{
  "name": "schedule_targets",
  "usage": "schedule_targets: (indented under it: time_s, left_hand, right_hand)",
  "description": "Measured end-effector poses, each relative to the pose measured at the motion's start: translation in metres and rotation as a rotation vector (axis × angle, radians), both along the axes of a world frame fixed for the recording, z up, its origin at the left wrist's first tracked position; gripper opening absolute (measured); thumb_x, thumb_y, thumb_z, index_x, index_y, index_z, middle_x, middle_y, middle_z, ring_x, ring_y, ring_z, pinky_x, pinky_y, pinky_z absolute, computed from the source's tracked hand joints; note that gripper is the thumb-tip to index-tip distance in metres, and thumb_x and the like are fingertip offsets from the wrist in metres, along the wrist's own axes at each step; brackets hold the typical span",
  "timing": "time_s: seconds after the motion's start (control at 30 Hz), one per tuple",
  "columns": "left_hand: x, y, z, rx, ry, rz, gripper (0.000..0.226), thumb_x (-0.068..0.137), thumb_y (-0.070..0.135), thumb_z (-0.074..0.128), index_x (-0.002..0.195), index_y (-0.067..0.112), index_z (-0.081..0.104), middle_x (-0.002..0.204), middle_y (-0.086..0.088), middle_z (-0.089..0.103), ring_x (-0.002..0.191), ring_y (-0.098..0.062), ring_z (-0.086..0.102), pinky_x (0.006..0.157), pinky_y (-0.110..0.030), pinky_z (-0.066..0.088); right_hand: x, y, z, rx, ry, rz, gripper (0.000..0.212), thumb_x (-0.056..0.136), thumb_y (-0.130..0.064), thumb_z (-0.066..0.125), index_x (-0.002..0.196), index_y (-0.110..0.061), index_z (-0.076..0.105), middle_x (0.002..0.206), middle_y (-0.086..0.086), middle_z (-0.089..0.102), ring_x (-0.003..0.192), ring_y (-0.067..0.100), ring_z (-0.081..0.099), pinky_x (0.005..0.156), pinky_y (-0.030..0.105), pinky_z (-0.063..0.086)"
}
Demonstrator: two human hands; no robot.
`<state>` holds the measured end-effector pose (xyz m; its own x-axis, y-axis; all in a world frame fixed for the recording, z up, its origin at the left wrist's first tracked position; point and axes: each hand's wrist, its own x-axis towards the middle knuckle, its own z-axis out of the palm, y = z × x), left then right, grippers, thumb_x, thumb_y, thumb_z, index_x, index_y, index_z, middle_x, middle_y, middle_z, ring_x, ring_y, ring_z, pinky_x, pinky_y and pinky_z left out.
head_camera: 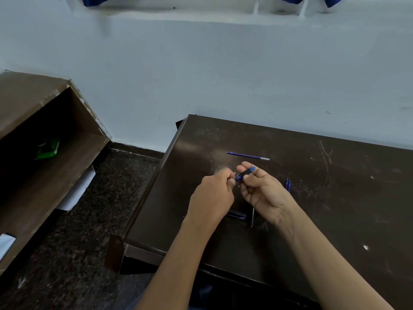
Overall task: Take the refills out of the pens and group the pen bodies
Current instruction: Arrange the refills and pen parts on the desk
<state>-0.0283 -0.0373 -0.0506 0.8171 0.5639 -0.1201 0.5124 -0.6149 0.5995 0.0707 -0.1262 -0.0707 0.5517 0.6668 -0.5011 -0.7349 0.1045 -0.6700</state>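
1. Both grips have hold of a single blue pen [245, 172], one at each end, over the middle of the table [335, 175].
2. Seen from the back, the left grip [212, 193] is a bare hand with its fingers curled in. Their tips pinch the pen's lower-left end.
3. With its palm turned up, the right grip [262, 191] has thumb and fingers bent round the pen's black middle section. The blue upper-right end pokes out past the fingers.
4. The pen sits tilted between the two grips, its right end farther from the person than its left, and it is lifted off the tabletop.
5. Beyond the hands, a thin blue refill [247, 155] with a pale end lies flat on the table by itself, near them but not touching.
6. Just to the right of the right wrist, two blue tips [288, 185] lie side by side. The hand hides the rest, so I cannot tell whether they are refills or pens.
7. On the near side of the hands lies a dark pen body [237, 214], partly covered by the left wrist. A thin dark stick [252, 217] lies beside it, pointing toward the person.
8. The table is dark brown and scratched, and it stands against a pale wall [223, 74].
9. To the left stands a brown shelf unit [33, 97] with a green packet [47, 148] inside, on a speckled floor [116, 186].
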Motion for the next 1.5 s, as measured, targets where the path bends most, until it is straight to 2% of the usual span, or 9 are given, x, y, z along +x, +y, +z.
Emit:
schedule_targets:
  time_s: [0.37,0.47,0.53,0.63,0.8,1.17,1.3,1.43,1.5]
  left_hand:
    - [-0.005,0.009,-0.004,0.144,0.026,0.184,0.017,0.097,0.018,0.039,0.104,0.024,0.054,0.068,0.012,0.046,0.054,-0.003,0.042,0.045,-0.019,0.026]
    - [-0.006,0.01,-0.002,0.146,0.015,0.254,0.015,0.097,0.019,0.04,0.103,0.022,0.054,0.065,0.012,0.042,0.052,-0.004,0.041,0.044,-0.019,0.023]
    - [-0.005,0.009,0.0,0.114,-0.001,0.266,0.016,0.097,0.019,0.041,0.104,0.022,0.054,0.074,0.011,0.05,0.054,-0.004,0.042,0.044,-0.019,0.024]
    - [-0.005,0.009,0.002,0.079,-0.023,0.272,0.018,0.097,0.02,0.039,0.106,0.022,0.055,0.089,0.005,0.062,0.057,-0.003,0.043,0.046,-0.018,0.026]
    - [-0.005,0.007,0.003,0.054,-0.014,0.268,0.019,0.097,0.02,0.04,0.108,0.022,0.055,0.095,0.003,0.066,0.061,-0.004,0.046,0.047,-0.017,0.027]
    - [-0.005,0.011,0.004,0.028,0.008,0.245,0.018,0.097,0.021,0.042,0.111,0.021,0.054,0.098,0.001,0.063,0.068,-0.006,0.05,0.048,-0.017,0.029]
    - [-0.005,0.011,0.002,-0.052,0.03,0.219,0.018,0.097,0.019,0.04,0.108,0.019,0.054,0.098,-0.002,0.064,0.078,-0.013,0.057,0.061,-0.026,0.043]
    - [-0.003,0.01,0.003,-0.208,0.073,0.18,0.02,0.097,0.021,0.041,0.11,0.02,0.056,0.101,-0.002,0.062,0.086,-0.014,0.059,0.075,-0.032,0.05]
    - [-0.002,0.008,0.004,-0.279,0.086,0.147,0.019,0.097,0.022,0.041,0.108,0.021,0.057,0.103,-0.003,0.063,0.088,-0.015,0.06,0.073,-0.03,0.049]
  right_hand:
    - [0.012,-0.003,-0.005,-0.085,-0.101,-0.413,0.028,0.092,0.008,0.048,0.101,-0.011,0.066,0.093,0.002,0.065,0.08,0.012,0.061,0.081,0.027,0.05]
    - [0.007,-0.004,-0.011,-0.429,-0.654,-0.093,0.036,0.088,0.006,0.054,0.114,-0.014,0.068,0.085,-0.001,0.062,0.081,0.013,0.057,0.077,0.027,0.047]
    - [0.002,-0.001,-0.018,-0.733,-1.072,0.276,0.043,0.088,-0.002,0.057,0.124,-0.025,0.064,0.1,-0.001,0.065,0.092,0.014,0.06,0.083,0.027,0.048]
    - [-0.009,0.006,-0.026,-0.943,-1.298,0.671,0.041,0.09,-0.009,0.057,0.125,-0.03,0.059,0.121,0.004,0.062,0.109,0.025,0.061,0.093,0.038,0.052]
    - [-0.012,0.003,-0.032,-0.942,-1.288,0.739,0.023,0.088,-0.011,0.058,0.106,-0.025,0.063,0.109,0.003,0.065,0.099,0.023,0.064,0.085,0.042,0.056]
    - [-0.009,0.004,-0.034,-0.87,-1.208,0.667,0.019,0.09,-0.016,0.06,0.105,-0.025,0.067,0.11,-0.001,0.064,0.101,0.016,0.063,0.087,0.03,0.054]
    - [-0.013,0.007,-0.017,-0.543,-0.819,0.338,0.009,0.087,-0.024,0.066,0.093,-0.026,0.073,0.087,-0.001,0.073,0.08,0.008,0.066,0.071,0.02,0.053]
    - [-0.018,0.004,-0.003,-0.168,-0.322,0.243,0.013,0.091,-0.016,0.062,0.092,-0.013,0.074,0.077,-0.002,0.076,0.068,0.003,0.069,0.06,0.015,0.053]
    - [-0.018,0.003,0.0,-0.146,-0.222,0.189,0.01,0.089,-0.01,0.063,0.089,-0.008,0.073,0.074,0.001,0.074,0.063,0.005,0.068,0.055,0.013,0.051]
